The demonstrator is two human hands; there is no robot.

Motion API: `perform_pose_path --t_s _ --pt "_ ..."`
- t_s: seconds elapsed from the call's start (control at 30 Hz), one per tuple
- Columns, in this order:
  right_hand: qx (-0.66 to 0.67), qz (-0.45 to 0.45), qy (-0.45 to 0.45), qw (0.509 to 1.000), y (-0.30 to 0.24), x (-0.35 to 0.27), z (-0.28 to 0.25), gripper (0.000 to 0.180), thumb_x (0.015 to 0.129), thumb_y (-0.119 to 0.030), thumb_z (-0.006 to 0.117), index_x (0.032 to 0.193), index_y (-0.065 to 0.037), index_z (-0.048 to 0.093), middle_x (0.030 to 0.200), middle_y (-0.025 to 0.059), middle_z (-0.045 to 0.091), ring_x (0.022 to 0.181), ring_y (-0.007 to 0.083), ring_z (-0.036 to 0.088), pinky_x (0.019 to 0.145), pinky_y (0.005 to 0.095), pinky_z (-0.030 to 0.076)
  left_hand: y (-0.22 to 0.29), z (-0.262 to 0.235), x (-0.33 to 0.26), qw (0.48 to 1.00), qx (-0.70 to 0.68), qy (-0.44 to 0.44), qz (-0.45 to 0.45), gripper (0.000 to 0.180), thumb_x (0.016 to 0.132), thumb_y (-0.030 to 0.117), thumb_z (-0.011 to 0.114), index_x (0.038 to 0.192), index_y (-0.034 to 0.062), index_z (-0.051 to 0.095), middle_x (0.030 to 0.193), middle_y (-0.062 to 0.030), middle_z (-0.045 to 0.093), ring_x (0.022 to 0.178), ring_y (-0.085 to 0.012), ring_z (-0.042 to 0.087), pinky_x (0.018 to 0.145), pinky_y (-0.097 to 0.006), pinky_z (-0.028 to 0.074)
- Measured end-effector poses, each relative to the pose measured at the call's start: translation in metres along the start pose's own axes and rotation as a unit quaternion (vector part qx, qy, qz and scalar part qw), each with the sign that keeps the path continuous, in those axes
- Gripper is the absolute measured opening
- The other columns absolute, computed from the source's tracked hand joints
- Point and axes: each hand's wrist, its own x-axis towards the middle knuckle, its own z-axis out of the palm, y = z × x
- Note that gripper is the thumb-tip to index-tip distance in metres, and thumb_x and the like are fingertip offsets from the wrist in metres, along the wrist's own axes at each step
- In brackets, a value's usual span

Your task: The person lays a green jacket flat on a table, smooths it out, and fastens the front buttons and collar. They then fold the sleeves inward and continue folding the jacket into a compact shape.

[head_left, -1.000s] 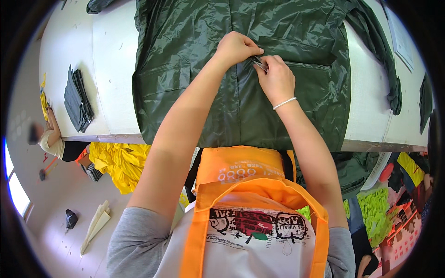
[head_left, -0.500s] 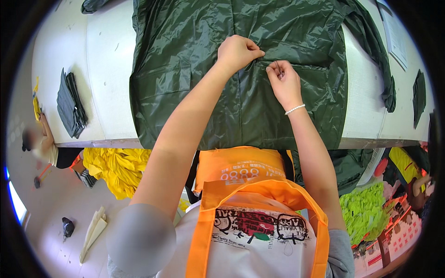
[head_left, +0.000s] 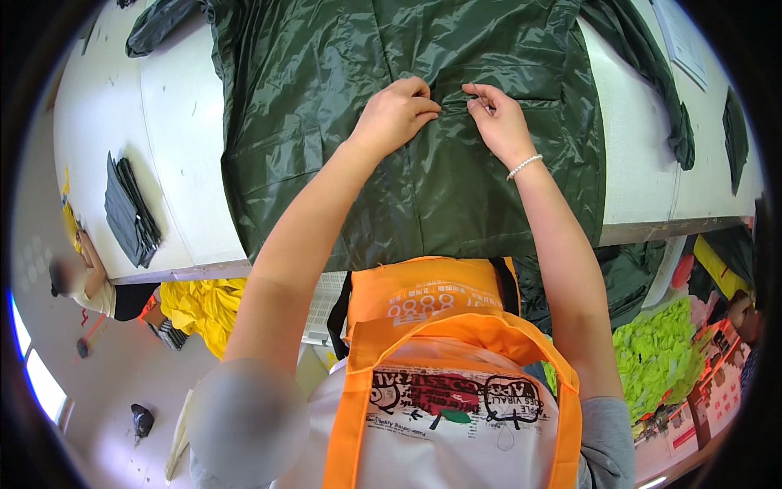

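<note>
Two hands work close together on a dark green raincoat (head_left: 423,163) spread flat over a white desk (head_left: 179,122). The left hand (head_left: 395,114) lies curled on the fabric, fingertips pressing a fold near the coat's centre line. The right hand (head_left: 497,118), with a white bead bracelet (head_left: 524,167) at the wrist, pinches a small ridge of the same fabric just beside the left; a narrow gap separates the two. Both are clamped on the coat and hold nothing else.

The coat covers most of the desk's middle, and its lower hem hangs over the near edge of the desk, just above the person's orange apron (head_left: 423,310). One sleeve (head_left: 643,65) trails toward the right, ending near the desk's right edge; the other sleeve (head_left: 163,20) runs off toward the far left corner. Left of the coat a wide strip of bare desk stays open, broken only by a small stack of folded dark grey cloth (head_left: 129,212) near the left edge, well apart from the hands. Right of the coat there is a narrower bare strip, with a sheet of paper (head_left: 683,37) at the far right and a dark scrap (head_left: 735,138) near the rim.

Below the desk edge lie yellow fabric (head_left: 199,310) on the left and bright green fabric (head_left: 660,350) on the right. Another person (head_left: 81,281) sits low at the left.
</note>
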Motion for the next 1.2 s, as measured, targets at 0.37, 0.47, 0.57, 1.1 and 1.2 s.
perform_pose_path --t_s 0.37,0.47,0.57,1.1,1.2 --pt "-0.268 -0.078 -0.061 0.958 -0.029 -0.029 -0.002 0.026 0.088 -0.022 0.059 0.104 -0.004 0.049 0.100 0.0139 0.060 0.081 0.0339 0.062 0.071 0.0417 0.050 -0.007 -0.005 0.013 0.993 0.020 -0.094 0.061 0.009 0.082 0.006 0.059 0.090 0.0018 0.055 0.087 -0.0127 0.053 0.083 -0.0327 0.056 0.072 -0.040 0.048" --pt "-0.331 -0.108 -0.071 0.935 -0.039 -0.031 -0.001 0.020 0.088 -0.021 0.058 0.095 -0.004 0.050 0.095 0.0143 0.058 0.080 0.0349 0.062 0.067 0.0440 0.050 -0.006 -0.008 0.016 0.992 0.015 -0.109 0.057 0.008 0.083 0.005 0.058 0.089 0.0019 0.055 0.088 -0.0130 0.054 0.084 -0.0335 0.056 0.072 -0.040 0.048" --pt "-0.363 -0.127 -0.078 0.920 -0.041 -0.028 0.003 0.019 0.088 -0.021 0.059 0.092 -0.004 0.051 0.092 0.0138 0.058 0.078 0.0339 0.062 0.065 0.0435 0.050 -0.005 -0.008 0.016 0.993 0.002 -0.107 0.052 0.007 0.083 0.005 0.057 0.089 0.0020 0.055 0.088 -0.0132 0.054 0.085 -0.0341 0.056 0.072 -0.040 0.048" --pt "-0.356 -0.162 -0.105 0.914 -0.047 -0.011 -0.004 0.018 0.085 -0.020 0.062 0.093 -0.007 0.052 0.093 0.0104 0.060 0.079 0.0349 0.062 0.067 0.0441 0.049 -0.003 -0.001 0.003 0.998 -0.060 -0.009 -0.032 0.006 0.083 0.003 0.057 0.088 0.0002 0.056 0.090 -0.0141 0.054 0.085 -0.0335 0.056 0.073 -0.039 0.046" --pt "-0.352 -0.153 -0.109 0.917 -0.048 -0.011 -0.002 0.020 0.084 -0.019 0.063 0.094 -0.006 0.052 0.094 0.0106 0.060 0.082 0.0346 0.061 0.068 0.0447 0.049 0.001 0.005 -0.002 0.994 -0.076 0.038 -0.075 0.006 0.084 0.003 0.057 0.090 0.0004 0.057 0.094 -0.0142 0.054 0.087 -0.0337 0.055 0.075 -0.038 0.046"
